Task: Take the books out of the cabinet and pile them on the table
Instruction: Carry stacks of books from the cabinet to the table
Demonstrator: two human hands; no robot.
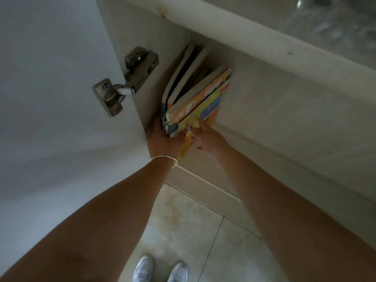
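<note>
Cabinet (264, 102) fills most of the view, pale inside and seen from above, with its white door (50, 78) swung open at nine o'clock and held by a metal hinge (124, 80). Beige floor tiles (183, 231) lie at six o'clock, where a pair of white shoes (160, 269) shows at the bottom edge.

Both bare forearms reach up from the lower corners toward the middle of the frame. Books (195, 90) stand inside the cabinet, just right of its left wall, packed together and leaning toward one o'clock, page edges up. The outermost one, at about three o'clock in the bunch, is a yellow and orange book (211, 102) with a blue patch on its cover.

Left hand (164, 137), with a thin bracelet (164, 159) at the wrist, is curled around the near bottom corner of the bunch, palm against the spines and fingers wrapped behind them out of sight. Right hand (205, 139) sits just beside it at three o'clock, loosely spread, its index finger stretched out and touching the lower edge of the yellow and orange book; whether the thumb pinches that cover is hard to tell, since the spot is blurred.
</note>
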